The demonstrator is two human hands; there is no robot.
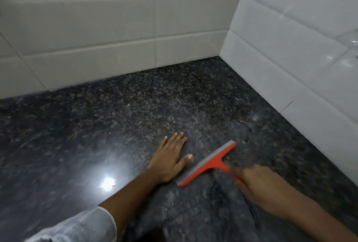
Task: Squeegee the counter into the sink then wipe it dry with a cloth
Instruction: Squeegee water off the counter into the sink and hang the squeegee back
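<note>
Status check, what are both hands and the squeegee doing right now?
Left hand flat on counter. Right hand grips squeegee, blade on the counter. Nothing in the way; sink and cloth not in view.

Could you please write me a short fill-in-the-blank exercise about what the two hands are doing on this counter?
1. The right hand grips the handle of an orange ____.
2. The left hand lies ____ on the counter, fingers straight.
3. The squeegee has a grey ____ along its edge.
4. The walls behind the counter are covered in white ____.

Missing words: squeegee; flat; blade; tiles
</note>
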